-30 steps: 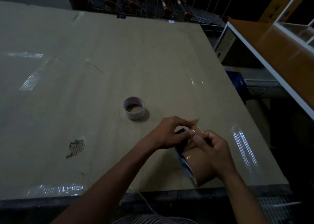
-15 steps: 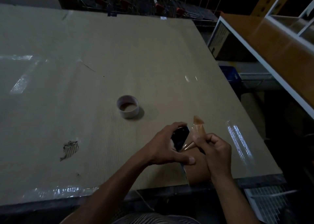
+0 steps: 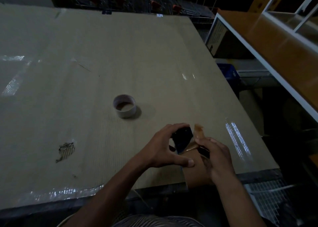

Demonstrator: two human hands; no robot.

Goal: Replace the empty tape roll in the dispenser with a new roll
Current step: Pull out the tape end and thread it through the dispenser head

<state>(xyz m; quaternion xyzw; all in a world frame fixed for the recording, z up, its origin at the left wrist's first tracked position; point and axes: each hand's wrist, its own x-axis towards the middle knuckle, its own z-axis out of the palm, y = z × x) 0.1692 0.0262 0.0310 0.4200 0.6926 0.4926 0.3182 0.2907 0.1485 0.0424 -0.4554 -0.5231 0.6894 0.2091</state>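
Dispenser (image 3: 182, 138) still gripped by left hand (image 3: 161, 147); right hand (image 3: 216, 156) pinching tape end (image 3: 198, 131), lifted higher than before

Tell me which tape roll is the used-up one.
The pale roll lying flat, alone on the cardboard: a bare core. The brown roll under both hands is full.

Both hands on the dispenser (image 3: 182, 139)
Left hand (image 3: 162, 149) grips it; right hand (image 3: 217, 156) pinches brown tape (image 3: 198, 131) (empty core (image 3: 124, 105) lies apart).
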